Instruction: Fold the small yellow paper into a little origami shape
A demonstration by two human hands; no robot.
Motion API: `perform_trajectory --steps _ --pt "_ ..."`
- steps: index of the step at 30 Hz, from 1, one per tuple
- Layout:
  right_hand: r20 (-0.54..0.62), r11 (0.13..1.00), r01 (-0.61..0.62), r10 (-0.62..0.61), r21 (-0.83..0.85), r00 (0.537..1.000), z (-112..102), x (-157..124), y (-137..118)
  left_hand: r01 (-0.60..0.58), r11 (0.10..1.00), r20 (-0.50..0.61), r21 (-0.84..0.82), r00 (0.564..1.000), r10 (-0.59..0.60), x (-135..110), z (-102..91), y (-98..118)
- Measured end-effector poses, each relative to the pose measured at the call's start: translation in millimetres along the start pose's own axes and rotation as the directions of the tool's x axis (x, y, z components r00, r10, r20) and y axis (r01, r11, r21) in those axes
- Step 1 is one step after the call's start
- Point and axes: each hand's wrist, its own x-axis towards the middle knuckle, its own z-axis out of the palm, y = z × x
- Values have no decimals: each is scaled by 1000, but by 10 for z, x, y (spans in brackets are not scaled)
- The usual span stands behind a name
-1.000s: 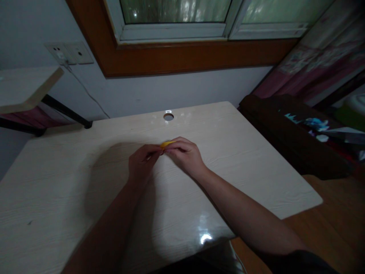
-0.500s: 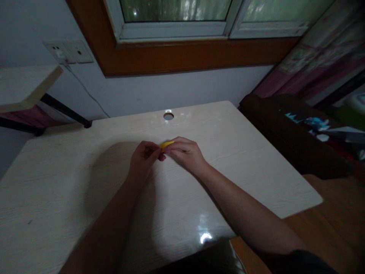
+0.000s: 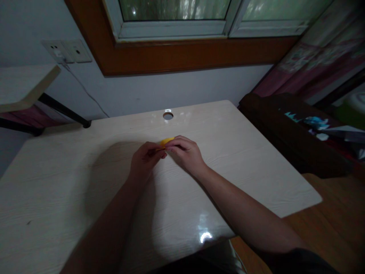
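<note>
My left hand (image 3: 145, 160) and my right hand (image 3: 186, 153) meet fingertip to fingertip over the middle of a pale wooden desk (image 3: 71, 182). Between them sits a small yellow object (image 3: 166, 141), mostly hidden by the fingers. Both hands have their fingers curled and pinched on it. What the yellow object is cannot be made out in the dim light.
A round cable hole (image 3: 168, 115) lies in the desk beyond the hands. Wall sockets (image 3: 66, 51) with a cable are at the upper left, above a second desk top (image 3: 23, 85). A dark bed frame (image 3: 288, 133) stands close on the right, a window (image 3: 176, 15) behind.
The hands have stayed together at the same spot; the fingers have shifted slightly on the yellow object, and the view has drifted a little.
</note>
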Motion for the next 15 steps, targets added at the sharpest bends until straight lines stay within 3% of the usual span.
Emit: perform_trajectory --steps 10,15 --pt "17 998 14 -13 -54 1000 3 5 -53 -104 964 -72 245 990 125 -53 -12 -15" --pt "-10 996 -75 75 54 997 64 -21 -37 -117 962 -88 246 986 142 -44 -2 -25"
